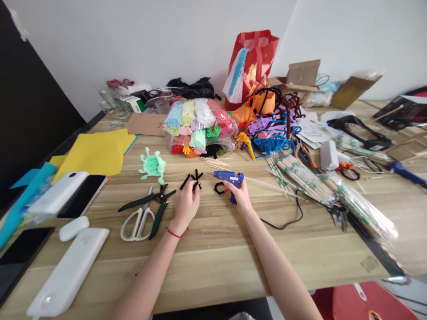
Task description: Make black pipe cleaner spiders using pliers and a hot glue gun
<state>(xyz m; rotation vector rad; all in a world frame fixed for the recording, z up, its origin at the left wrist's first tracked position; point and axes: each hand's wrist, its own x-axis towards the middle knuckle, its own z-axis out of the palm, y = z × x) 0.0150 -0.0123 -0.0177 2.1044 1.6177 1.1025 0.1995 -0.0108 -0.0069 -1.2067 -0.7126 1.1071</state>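
My right hand (pixel 239 194) grips a blue hot glue gun (pixel 228 178) with its nozzle pointing left; a clear glue stick sticks out behind it and a black cord trails away to the right. My left hand (pixel 187 205), a red string round its wrist, is closed in a pinch on a small black pipe-cleaner piece (pixel 196 181). Another short black piece (pixel 184 181) lies just left of it, and a black pipe-cleaner loop (pixel 219 188) rests beside my right hand.
Green-handled pliers (pixel 156 206) and white scissors (pixel 137 221) lie left of my left hand. A mint pipe-cleaner figure (pixel 152 166), a bag of coloured pipe cleaners (pixel 198 126), bamboo sticks (pixel 308 178), yellow paper (pixel 96 153), power banks (pixel 71 269) and phones crowd the wooden table (pixel 213 262).
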